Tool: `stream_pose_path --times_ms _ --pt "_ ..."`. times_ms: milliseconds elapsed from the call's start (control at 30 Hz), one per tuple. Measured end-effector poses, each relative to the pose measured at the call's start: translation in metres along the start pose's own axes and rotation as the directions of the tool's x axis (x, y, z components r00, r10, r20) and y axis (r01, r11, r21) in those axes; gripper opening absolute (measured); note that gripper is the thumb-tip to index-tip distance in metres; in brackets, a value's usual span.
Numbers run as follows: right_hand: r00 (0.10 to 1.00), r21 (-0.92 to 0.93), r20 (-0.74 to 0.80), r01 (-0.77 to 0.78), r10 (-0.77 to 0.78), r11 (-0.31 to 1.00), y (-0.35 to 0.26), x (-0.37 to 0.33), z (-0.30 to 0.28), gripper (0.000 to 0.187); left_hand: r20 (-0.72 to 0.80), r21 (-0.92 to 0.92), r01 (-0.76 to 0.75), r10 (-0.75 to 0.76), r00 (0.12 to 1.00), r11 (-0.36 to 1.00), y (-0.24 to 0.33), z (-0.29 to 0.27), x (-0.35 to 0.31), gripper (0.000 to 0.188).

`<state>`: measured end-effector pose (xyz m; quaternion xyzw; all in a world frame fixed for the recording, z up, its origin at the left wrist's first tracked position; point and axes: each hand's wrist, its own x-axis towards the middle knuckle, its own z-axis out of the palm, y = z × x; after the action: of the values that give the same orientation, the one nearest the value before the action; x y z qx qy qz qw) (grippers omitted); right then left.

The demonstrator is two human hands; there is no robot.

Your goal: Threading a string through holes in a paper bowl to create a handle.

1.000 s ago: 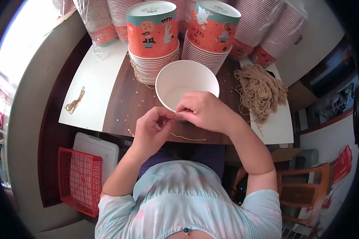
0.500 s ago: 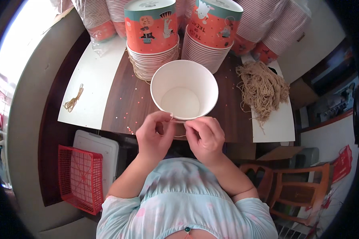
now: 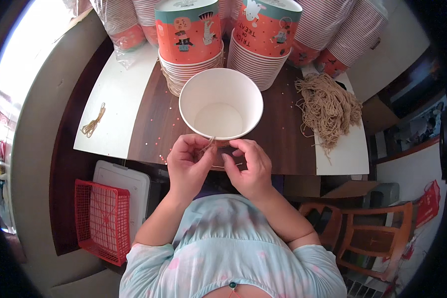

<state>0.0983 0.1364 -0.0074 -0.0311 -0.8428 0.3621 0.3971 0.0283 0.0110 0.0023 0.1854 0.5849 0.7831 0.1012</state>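
A paper bucket (image 3: pixel 247 102), white inside, stands on the table in front of me with its mouth tilted toward me. At its near rim my left hand (image 3: pixel 189 161) pinches a thin tan string (image 3: pixel 212 141) between thumb and forefinger. A loose end of the string trails below the rim, between my two hands. My right hand (image 3: pixel 251 167) is close to the rim on the right, its thumb and forefinger apart and its other fingers curled. I see nothing held in it. How the string runs around the bucket's outside is hidden.
Stacks of orange-and-green printed buckets (image 3: pixel 188 37) stand behind. A tangled heap of tan strings (image 3: pixel 329 107) lies at right, a small string bundle (image 3: pixel 93 120) at left. Confetti-like dots speckle the brown table (image 3: pixel 293 149). A red basket (image 3: pixel 102 221) and wooden chair (image 3: pixel 375 238) are below.
The bucket has shifted slightly left and away from me. My right thumb and forefinger have parted, while my left hand still pinches the string, now showing as a loop at the rim.
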Motion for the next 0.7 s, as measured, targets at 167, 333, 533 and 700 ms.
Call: stream_pose_path --times_ms 167,333,533,700 --pt "0.987 -0.15 -0.031 0.151 -0.157 0.977 -0.005 0.007 -0.008 0.032 -0.001 0.196 -0.064 0.065 0.998 0.979 -0.002 -0.003 0.0 0.017" --pt "0.947 -0.102 0.184 0.285 -0.263 0.953 -0.004 0.056 -0.035 0.033 0.112 0.555 -0.346 0.344 0.932 0.757 0.0 -0.005 0.004 0.016" --pt "0.724 0.046 0.57 0.445 -0.389 0.894 -0.014 0.102 -0.042 0.029 0.204 0.648 -0.485 0.48 0.853 0.587 -0.001 -0.005 0.006 0.018" --pt "0.72 -0.069 0.633 0.416 -0.283 0.907 -0.026 0.083 -0.057 0.03 0.165 0.616 -0.466 0.475 0.865 0.635 -0.005 -0.006 0.006 0.019"
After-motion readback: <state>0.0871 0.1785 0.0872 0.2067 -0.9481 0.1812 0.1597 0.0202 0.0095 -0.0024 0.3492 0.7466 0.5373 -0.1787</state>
